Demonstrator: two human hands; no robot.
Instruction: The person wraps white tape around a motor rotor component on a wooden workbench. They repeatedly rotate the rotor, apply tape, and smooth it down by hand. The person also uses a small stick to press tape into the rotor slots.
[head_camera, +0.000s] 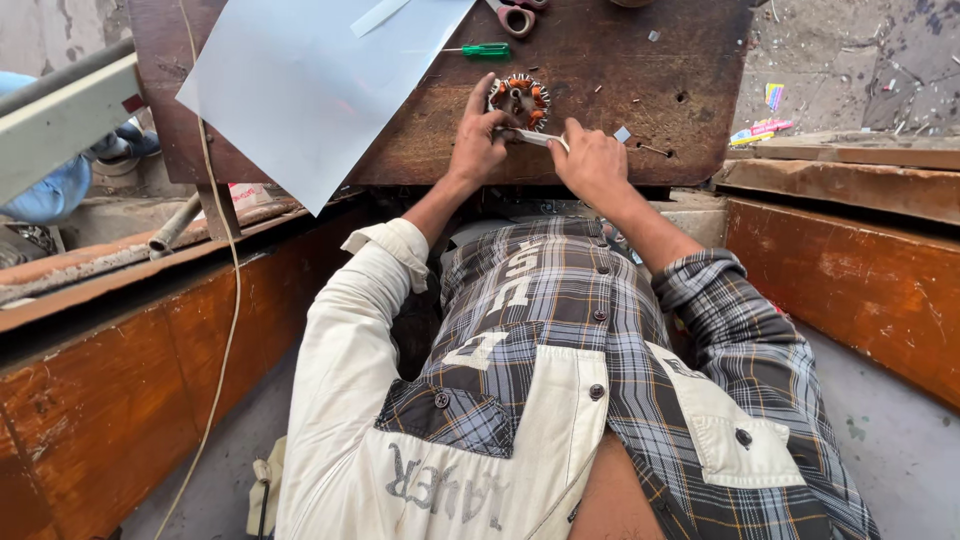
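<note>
Copper-wound stator (519, 101) with orange insulation sat on the dark wooden worktop (640, 70), just far of both hands. The left hand (478, 140) had its fingers curled against the stator's near-left edge, index stretched up along its side, steadying it. The right hand (592, 160) had its fingers pinched shut on a thin pale strip (533, 137), probably insulating paper, whose long axis ran left-right with its free end pointing at the stator's near rim. So the left hand was nearer the stator. Further off lay a green-handled screwdriver (482, 49), scissors (514, 17) and a big pale sheet (320, 80) on the left.
</note>
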